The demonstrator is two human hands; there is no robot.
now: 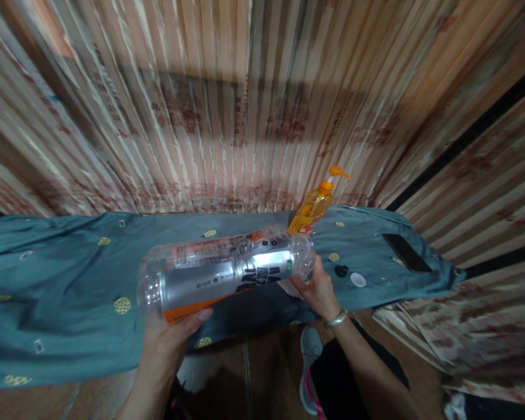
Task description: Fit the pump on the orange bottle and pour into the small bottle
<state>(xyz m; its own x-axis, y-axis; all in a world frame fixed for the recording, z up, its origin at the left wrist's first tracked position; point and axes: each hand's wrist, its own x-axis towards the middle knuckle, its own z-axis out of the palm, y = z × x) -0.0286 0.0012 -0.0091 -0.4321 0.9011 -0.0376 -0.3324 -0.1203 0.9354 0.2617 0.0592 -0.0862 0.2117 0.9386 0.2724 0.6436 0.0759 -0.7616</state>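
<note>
A large clear plastic bottle [227,271] with a silver and orange label lies sideways in the air above the cloth-covered surface. My left hand [168,341] grips its wide base end from below, thumb along the orange band. At the narrower right end, my right hand [317,289] has its fingers around the neck; a bracelet circles that wrist. Behind this end stands an orange pump bottle [312,207], partly hidden by the clear bottle. A small black object [341,270] and a white round disc [357,280] lie on the cloth right of my right hand.
The blue-green patterned cloth [83,256] covers a long surface. A dark phone [406,252] lies toward its right end. Striped curtains [219,128] hang behind and at the right. Below the front edge are a tiled floor [266,373] and a grey shoe [310,347].
</note>
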